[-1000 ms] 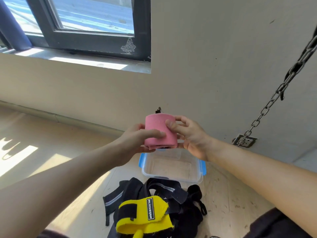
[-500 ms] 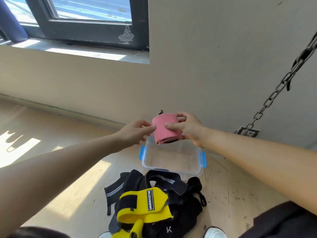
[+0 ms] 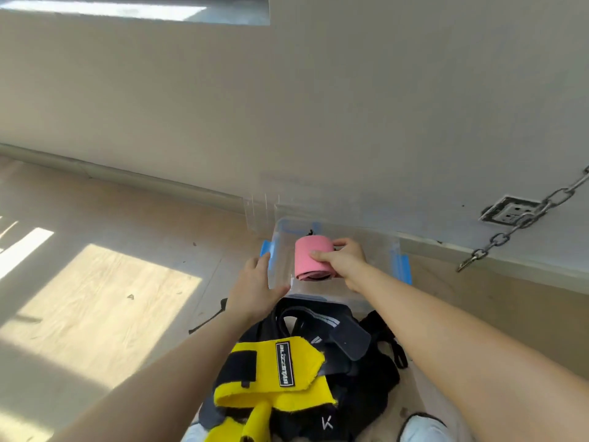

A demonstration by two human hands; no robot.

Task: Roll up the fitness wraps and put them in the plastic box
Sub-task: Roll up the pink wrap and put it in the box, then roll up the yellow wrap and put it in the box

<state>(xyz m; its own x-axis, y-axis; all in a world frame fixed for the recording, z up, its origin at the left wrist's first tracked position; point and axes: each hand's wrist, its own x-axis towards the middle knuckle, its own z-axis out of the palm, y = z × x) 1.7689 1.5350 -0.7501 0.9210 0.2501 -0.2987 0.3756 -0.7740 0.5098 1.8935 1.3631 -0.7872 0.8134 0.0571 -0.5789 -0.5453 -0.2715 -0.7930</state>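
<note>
The clear walls of the plastic box (image 3: 396,250) are hard to trace against the floor (image 3: 95,298); its shape is given mostly by the blue clips on its left and right ends. A clear sheet is seen leaning at the wall (image 3: 318,106) behind it, too faint to be identified. A chain (image 3: 522,221) is cut off by the right edge, and a pale shoe (image 3: 424,425) by the bottom edge.

The rolled pink wrap (image 3: 314,258) is held within the open top of the box; whether it touches the bottom cannot be told. It is pinched by the right hand (image 3: 342,261), thumb on the near side, fingers hidden behind the roll. Nothing else can be made out in the box.

The left hand (image 3: 255,288) is kept flat with straight fingers at the box's near left corner; contact cannot be confirmed. Black wraps (image 3: 334,333) are piled just in front of the box, with a yellow wrap (image 3: 280,371) laid on top, its lower end cut off.
</note>
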